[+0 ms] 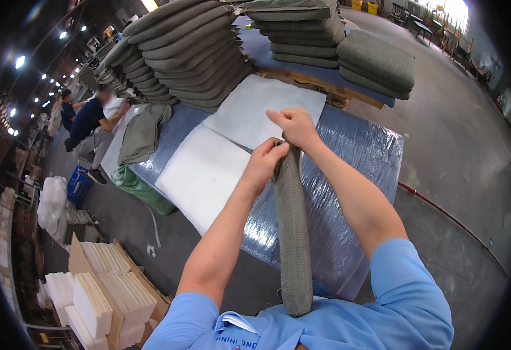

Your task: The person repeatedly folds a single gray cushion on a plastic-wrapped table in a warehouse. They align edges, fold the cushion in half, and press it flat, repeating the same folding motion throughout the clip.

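Note:
A grey-green cushion (pixel 293 233) stands on edge against my body, its narrow side turned up toward me. At its far end my left hand (pixel 264 163) pinches the fabric edge. My right hand (pixel 296 127) is closed at the same end, just beyond the left, with the thumb sticking out; what its fingers grip is hidden. Beyond and left of the hands, two white padding sheets (pixel 203 175) lie partly overlapping on the table, which is covered in shiny plastic film (pixel 354 151).
Tall stacks of grey-green cushions (pixel 191 52) rise at the far side, with more cushions (pixel 378 61) at the far right. Folded green covers (pixel 144 134) lie at the table's left. White foam blocks (pixel 115 286) stand lower left. Two people (pixel 92 119) work farther left. A red hose (pixel 453 221) crosses the floor.

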`<state>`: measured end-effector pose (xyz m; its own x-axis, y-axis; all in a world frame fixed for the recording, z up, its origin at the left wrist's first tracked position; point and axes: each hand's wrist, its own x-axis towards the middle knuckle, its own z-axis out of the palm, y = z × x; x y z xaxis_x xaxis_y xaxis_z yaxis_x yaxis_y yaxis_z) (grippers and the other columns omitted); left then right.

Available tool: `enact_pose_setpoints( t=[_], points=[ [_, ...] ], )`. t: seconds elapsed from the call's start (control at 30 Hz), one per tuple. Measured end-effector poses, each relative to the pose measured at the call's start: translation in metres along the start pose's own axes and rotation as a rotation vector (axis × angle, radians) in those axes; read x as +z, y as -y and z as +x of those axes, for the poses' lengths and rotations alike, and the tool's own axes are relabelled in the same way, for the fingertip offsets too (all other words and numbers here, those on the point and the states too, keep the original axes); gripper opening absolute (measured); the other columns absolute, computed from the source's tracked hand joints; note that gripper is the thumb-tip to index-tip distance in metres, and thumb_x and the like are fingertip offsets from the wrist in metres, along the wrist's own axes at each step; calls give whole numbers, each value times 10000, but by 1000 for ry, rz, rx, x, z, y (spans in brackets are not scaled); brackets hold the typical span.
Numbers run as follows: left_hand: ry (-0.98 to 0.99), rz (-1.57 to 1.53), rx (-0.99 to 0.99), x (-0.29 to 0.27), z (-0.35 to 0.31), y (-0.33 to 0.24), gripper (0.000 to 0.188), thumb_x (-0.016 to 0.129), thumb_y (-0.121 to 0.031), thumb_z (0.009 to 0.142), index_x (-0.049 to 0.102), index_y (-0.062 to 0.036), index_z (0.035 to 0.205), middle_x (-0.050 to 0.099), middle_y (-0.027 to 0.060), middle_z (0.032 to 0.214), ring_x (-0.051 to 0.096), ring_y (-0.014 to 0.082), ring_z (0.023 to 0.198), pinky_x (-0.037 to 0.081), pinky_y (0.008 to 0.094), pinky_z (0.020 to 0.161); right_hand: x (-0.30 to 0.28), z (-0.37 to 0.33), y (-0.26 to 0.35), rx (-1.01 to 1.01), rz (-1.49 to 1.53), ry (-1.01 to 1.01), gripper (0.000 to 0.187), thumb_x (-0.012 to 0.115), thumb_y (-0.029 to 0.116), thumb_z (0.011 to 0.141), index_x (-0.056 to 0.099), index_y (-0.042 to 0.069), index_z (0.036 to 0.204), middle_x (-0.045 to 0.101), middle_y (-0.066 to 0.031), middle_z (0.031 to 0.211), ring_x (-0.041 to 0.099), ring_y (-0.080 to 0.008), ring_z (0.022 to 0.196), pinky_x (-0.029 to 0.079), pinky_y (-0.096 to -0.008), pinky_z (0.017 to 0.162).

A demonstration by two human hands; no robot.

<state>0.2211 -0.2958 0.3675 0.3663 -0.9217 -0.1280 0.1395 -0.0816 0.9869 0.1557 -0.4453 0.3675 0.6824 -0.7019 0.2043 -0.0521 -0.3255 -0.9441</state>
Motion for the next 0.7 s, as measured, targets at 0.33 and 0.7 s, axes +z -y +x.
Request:
enact_pose_setpoints(
  t=[0.33,0.7],
  points=[
    [-51,225,292,-49,25,-1,134,609,-123,1028,647,-32,1119,648,-10,948,563,76,882,459,246,816,-52,-47,-27,57,393,236,336,749,332,929,743,58,1124,699,-16,985,625,-118,952,482,-279,873],
    [-618,445,539,-4,85,-1,293,513,-313,1073,633,-47,1055,643,83,706,596,228,631,476,395,650,3,-60,-33,268,683,68,432,585,419,1062,706,34,907,655,7,794,577,-77,683,473,-273,648]
  ],
)
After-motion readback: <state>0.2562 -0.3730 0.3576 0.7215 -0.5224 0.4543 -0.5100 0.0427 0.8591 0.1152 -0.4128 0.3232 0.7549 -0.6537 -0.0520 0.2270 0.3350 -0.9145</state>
